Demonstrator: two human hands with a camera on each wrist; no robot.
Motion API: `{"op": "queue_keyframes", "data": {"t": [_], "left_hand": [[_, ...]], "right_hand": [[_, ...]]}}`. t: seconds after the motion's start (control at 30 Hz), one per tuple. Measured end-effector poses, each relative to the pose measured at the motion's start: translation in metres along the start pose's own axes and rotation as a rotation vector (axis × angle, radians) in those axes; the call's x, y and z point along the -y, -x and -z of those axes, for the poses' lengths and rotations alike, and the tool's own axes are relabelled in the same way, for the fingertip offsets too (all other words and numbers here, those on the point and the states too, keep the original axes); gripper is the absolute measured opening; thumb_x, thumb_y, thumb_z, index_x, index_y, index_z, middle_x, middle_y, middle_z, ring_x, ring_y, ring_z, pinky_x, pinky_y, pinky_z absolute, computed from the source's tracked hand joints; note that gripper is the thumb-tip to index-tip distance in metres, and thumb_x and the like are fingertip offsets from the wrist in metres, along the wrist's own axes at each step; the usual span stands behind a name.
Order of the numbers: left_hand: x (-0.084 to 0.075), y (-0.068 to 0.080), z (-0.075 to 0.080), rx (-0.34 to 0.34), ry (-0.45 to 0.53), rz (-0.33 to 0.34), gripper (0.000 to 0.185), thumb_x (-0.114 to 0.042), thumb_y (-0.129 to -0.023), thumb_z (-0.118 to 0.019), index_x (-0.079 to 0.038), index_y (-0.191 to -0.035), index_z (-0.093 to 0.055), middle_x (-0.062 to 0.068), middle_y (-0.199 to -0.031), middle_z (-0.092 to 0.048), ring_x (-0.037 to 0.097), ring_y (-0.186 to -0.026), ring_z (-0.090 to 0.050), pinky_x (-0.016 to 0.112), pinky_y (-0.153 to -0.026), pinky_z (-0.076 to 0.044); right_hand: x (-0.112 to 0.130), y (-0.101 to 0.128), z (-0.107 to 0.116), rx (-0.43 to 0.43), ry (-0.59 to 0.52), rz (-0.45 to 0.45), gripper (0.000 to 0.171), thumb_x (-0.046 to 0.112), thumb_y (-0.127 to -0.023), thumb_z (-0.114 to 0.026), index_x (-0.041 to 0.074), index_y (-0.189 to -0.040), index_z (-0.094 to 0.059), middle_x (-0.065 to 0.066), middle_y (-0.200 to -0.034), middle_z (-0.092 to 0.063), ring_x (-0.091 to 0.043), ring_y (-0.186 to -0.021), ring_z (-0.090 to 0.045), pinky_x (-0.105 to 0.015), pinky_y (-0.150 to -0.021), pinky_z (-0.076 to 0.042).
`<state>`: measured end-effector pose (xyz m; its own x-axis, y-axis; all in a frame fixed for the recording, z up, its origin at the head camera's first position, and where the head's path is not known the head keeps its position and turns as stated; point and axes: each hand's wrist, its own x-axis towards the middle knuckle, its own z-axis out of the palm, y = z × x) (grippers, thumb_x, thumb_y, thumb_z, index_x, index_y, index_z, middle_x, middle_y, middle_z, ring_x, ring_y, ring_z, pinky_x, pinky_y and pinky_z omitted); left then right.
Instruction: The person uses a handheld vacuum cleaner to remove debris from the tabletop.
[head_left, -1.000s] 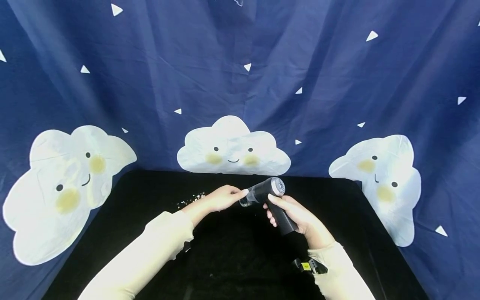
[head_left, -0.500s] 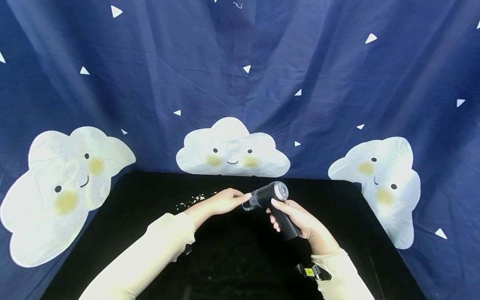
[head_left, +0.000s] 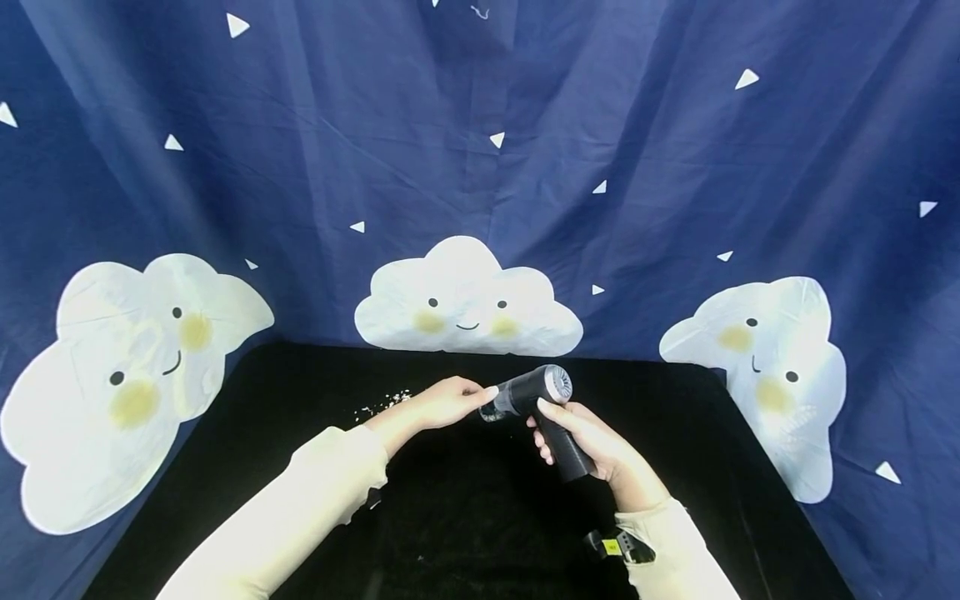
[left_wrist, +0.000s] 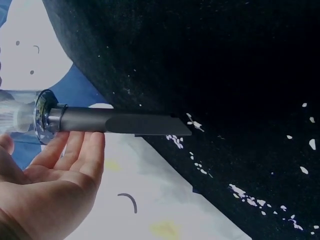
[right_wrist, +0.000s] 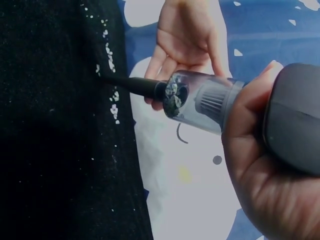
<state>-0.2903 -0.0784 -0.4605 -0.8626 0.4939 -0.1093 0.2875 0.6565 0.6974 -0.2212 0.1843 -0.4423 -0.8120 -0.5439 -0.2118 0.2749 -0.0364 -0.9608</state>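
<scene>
Leftmost: pale scraps [head_left: 382, 406] in loose trail on dark table [head_left: 450, 533], yet to be cleared. Next, left hand [head_left: 448, 402], thumb and bent fingers against front of handheld vacuum [head_left: 528, 392], held between both hands. Nozzle [left_wrist: 90, 120] tip near scraps; contact unclear. Clear chamber [right_wrist: 205, 102] holds some debris [right_wrist: 175, 95]: work seems part done, plenty left. Rightmost: right hand [head_left: 600, 437], fingers clamped round handle [head_left: 566, 450].

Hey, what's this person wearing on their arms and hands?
Neither the left hand nor right hand wears a glove. Both the left sleeve and right sleeve are cream. A black device with a yellow label sits by the right sleeve; something small and dark shows by the left.
</scene>
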Motion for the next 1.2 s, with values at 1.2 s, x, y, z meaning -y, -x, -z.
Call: {"op": "queue_keyframes", "data": {"t": [1.2], "left_hand": [[0.004,0.014,0.004,-0.011,0.019,0.007,0.052,-0.055,-0.101,-0.048,-0.012,-0.118,-0.073,0.001,-0.115,-0.071,0.019,-0.11,-0.063,0.044,-0.097,-0.048]], "right_hand": [[-0.007,-0.007,-0.008,0.02,0.015,0.009,0.037,0.034,-0.106,-0.047,-0.002,-0.109,-0.053,-0.004,-0.076,-0.059,-0.009,-0.062,-0.059,-0.024,-0.06,-0.055]]}}
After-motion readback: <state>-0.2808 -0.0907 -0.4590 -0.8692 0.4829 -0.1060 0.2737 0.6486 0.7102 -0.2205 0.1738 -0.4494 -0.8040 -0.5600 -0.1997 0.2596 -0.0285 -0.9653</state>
